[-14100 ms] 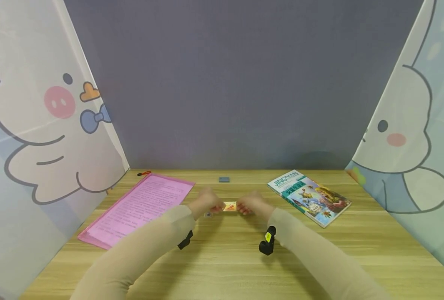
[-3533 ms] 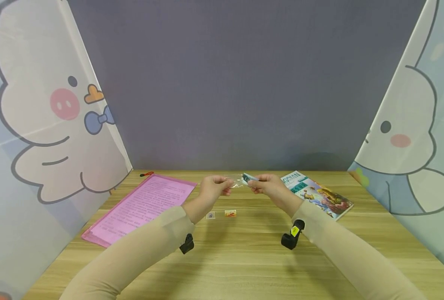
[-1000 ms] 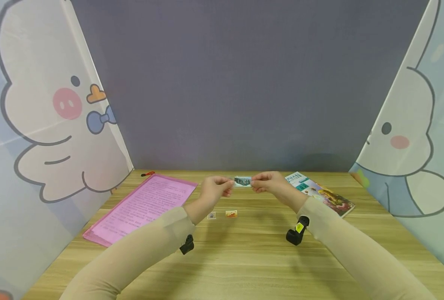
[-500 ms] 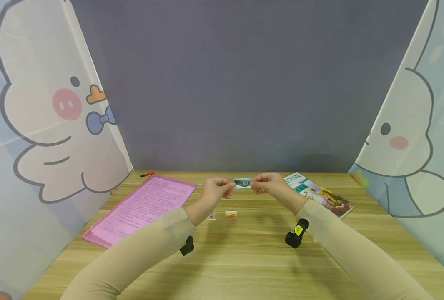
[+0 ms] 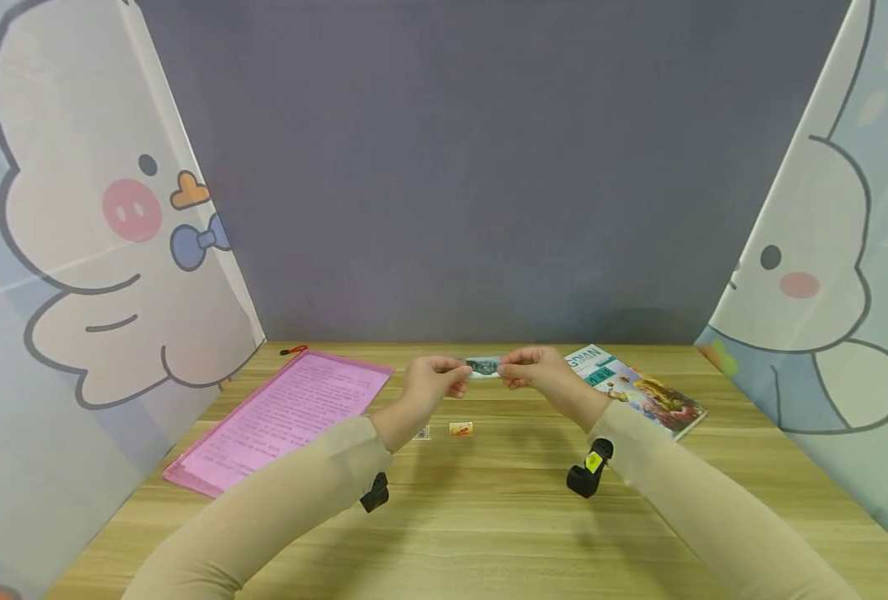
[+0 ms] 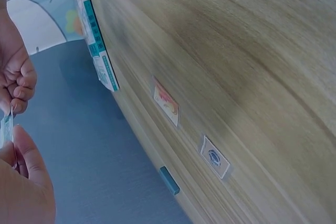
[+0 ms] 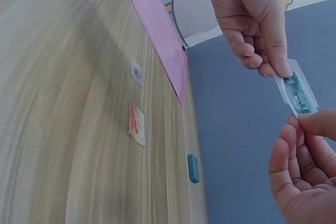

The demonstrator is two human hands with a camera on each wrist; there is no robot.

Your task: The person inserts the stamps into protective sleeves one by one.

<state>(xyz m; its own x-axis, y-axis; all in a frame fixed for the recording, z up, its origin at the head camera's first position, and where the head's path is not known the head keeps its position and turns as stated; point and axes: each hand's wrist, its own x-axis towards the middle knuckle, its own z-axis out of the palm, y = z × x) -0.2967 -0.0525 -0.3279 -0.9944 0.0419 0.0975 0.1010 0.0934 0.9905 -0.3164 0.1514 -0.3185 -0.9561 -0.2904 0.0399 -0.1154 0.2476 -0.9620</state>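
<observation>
Above the table, both hands hold a small green-and-white stamp (image 5: pixel 483 367) in a clear plastic sleeve, stretched level between them. My left hand (image 5: pixel 430 382) pinches its left end between thumb and fingers, and my right hand (image 5: pixel 539 374) pinches the right end. In the right wrist view, the sleeve (image 7: pixel 286 94) shows clear margins around the green stamp (image 7: pixel 300 97). Below the hands, an orange-red stamp (image 5: pixel 461 428) lies flat on the wood. Beside it is a smaller pale stamp with a round dark emblem (image 6: pixel 214 158), partly covered by my left arm in the head view.
A pink document pouch (image 5: pixel 286 417) with printed pages lies at the left. At the right, a colourful magazine (image 5: pixel 649 396) is partly behind my right hand. A small blue-grey block (image 7: pixel 193 168) sits near the table's back edge. Printed fabric walls stand on both sides.
Earlier both hands were at the orange-red stamp; later the left held a clear sleeve and the right the green stamp. Now the stamp sits in the sleeve. Over the last second, little moves.
</observation>
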